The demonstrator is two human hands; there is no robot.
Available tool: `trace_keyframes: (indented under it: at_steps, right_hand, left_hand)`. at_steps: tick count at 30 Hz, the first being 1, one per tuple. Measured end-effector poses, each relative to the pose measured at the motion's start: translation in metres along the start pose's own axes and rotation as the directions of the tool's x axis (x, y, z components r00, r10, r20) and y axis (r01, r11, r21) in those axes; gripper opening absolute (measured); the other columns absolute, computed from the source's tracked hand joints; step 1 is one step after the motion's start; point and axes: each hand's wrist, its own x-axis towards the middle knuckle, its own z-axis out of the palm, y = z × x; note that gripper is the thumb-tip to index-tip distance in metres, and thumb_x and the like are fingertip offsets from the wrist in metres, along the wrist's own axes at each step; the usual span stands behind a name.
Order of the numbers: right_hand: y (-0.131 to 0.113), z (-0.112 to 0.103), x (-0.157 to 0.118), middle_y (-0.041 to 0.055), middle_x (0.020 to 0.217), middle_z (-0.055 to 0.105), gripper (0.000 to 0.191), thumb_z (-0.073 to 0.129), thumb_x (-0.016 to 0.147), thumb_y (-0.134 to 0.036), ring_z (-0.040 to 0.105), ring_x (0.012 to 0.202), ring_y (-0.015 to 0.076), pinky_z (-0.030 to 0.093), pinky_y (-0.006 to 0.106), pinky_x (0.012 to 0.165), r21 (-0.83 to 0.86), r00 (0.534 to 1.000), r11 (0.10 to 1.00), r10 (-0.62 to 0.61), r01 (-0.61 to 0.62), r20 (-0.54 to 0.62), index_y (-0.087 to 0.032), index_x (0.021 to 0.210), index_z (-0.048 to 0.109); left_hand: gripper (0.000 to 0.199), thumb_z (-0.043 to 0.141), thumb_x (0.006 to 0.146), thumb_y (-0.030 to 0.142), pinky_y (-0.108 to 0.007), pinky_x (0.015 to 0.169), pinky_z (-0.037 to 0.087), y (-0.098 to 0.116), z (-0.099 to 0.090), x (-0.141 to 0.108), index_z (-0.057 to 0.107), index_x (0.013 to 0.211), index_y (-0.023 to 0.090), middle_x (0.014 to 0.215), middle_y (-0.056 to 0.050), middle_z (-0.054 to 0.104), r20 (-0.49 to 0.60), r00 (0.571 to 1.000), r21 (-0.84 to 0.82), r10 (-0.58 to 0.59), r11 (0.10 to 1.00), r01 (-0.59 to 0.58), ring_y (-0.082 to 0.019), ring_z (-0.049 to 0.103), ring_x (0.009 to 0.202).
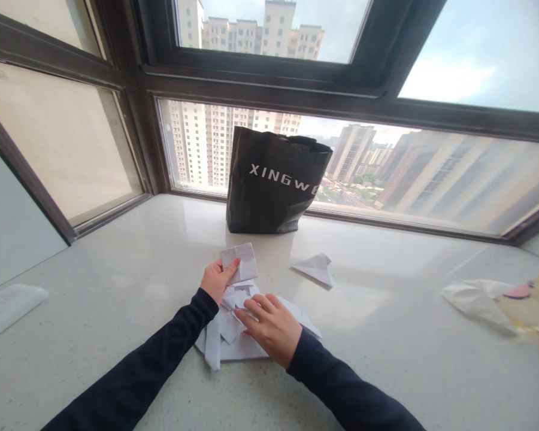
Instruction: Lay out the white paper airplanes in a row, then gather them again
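Note:
My left hand pinches a folded white paper square by its lower left part, thumb on top, raised above a pile of folded papers. My right hand lies over the right side of that pile with its fingers bent toward the middle. Its fingertips touch the folded pieces; whether they grip one I cannot tell. A long folded strip hangs over the pile's front left edge.
A black bag with white letters stands by the window behind the pile. On the white counter, a paper plane lies right of centre. Crumpled white wrapping is at the far right, a white object at the far left.

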Motion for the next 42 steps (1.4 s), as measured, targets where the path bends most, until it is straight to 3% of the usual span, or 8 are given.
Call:
trace_keyframes:
  at_steps: [4,11,16,18,23,29,36,42]
  right_hand:
    - [0.001,0.000,0.010,0.0056,0.082,0.060,0.012,0.046,0.078,-0.012,0.050,0.081,0.0199,0.038,0.034,0.069,0.092,0.995,0.995,-0.030,0.039,-0.091,-0.018,0.078,0.056]
    - [0.022,-0.045,0.002,0.0003,0.064,0.059,0.006,0.048,0.078,-0.020,0.054,0.058,0.0120,0.045,0.023,0.054,0.711,0.833,0.613,0.548,-0.346,-0.068,-0.018,0.075,0.053]
    - [0.036,-0.059,-0.006,0.0043,0.078,0.062,0.005,0.050,0.076,-0.015,0.057,0.074,0.0166,0.046,0.030,0.068,0.514,0.693,0.791,0.574,-0.331,-0.437,-0.019,0.077,0.054]
    - [0.034,-0.054,-0.007,0.0062,0.081,0.062,0.011,0.047,0.077,-0.010,0.056,0.079,0.0175,0.045,0.031,0.071,0.331,0.757,0.906,0.406,-0.262,-0.511,-0.018,0.079,0.054]
    - [0.022,-0.026,-0.006,0.0082,0.076,0.064,0.017,0.042,0.079,-0.007,0.055,0.075,0.0192,0.045,0.030,0.066,0.005,0.921,0.991,0.125,-0.133,-0.368,-0.013,0.076,0.058]
    - [0.023,-0.015,-0.008,0.0065,0.075,0.065,0.020,0.042,0.080,-0.008,0.054,0.072,0.0173,0.041,0.028,0.065,-0.066,0.941,0.986,0.122,-0.150,-0.316,-0.013,0.073,0.060]
    - [0.020,-0.017,-0.007,0.0036,0.072,0.066,0.020,0.042,0.081,-0.008,0.055,0.070,0.0162,0.034,0.032,0.069,-0.067,0.943,0.989,0.108,-0.135,-0.315,-0.014,0.076,0.060]
    - [0.016,-0.016,-0.007,0.0037,0.073,0.065,0.016,0.047,0.078,-0.009,0.054,0.070,0.0173,0.036,0.033,0.067,0.004,0.951,0.986,0.160,-0.165,-0.264,-0.015,0.075,0.061]
  left_hand:
    - [0.032,0.072,0.053,0.030,-0.020,0.054,0.046,-0.001,0.000,-0.001,0.060,0.078,0.014,0.057,0.003,0.064,-0.016,1.000,-0.029,-0.016,0.999,0.016,-0.015,0.061,0.061]
    - [0.036,0.073,0.052,0.032,-0.020,0.049,0.047,0.001,0.000,-0.002,0.060,0.080,0.013,0.061,0.002,0.065,0.007,0.995,-0.015,-0.103,0.995,0.103,-0.012,0.059,0.053]
    - [0.035,0.077,0.046,0.027,-0.021,0.051,0.048,-0.006,0.014,-0.018,0.063,0.074,0.011,0.066,-0.003,0.066,0.108,0.970,0.070,-0.219,0.975,0.212,-0.014,0.059,0.056]
    - [0.036,0.077,0.046,0.028,-0.021,0.047,0.047,-0.009,0.019,-0.024,0.063,0.074,0.010,0.063,-0.004,0.065,0.145,0.954,0.096,-0.262,0.963,0.250,-0.013,0.058,0.052]
    - [0.034,0.073,0.057,0.028,-0.023,0.042,0.049,-0.015,0.021,-0.031,0.061,0.085,0.013,0.066,-0.003,0.065,0.152,0.928,0.078,-0.341,0.940,0.333,-0.013,0.058,0.048]
    - [0.021,0.046,0.081,0.027,-0.026,0.053,0.052,-0.016,0.018,-0.031,0.059,0.092,0.013,0.077,-0.007,0.066,0.141,0.899,-0.019,-0.415,0.907,0.421,-0.015,0.062,0.061]
    - [0.018,0.045,0.083,0.024,-0.021,0.047,0.049,-0.020,0.018,-0.030,0.057,0.091,0.014,0.077,-0.006,0.066,0.110,0.912,-0.039,-0.395,0.915,0.401,-0.014,0.062,0.059]
    - [0.044,0.047,0.076,0.051,-0.024,0.050,0.049,-0.018,0.019,-0.031,0.057,0.092,0.012,0.078,-0.009,0.065,0.188,0.924,0.002,-0.332,0.941,0.338,-0.017,0.062,0.063]
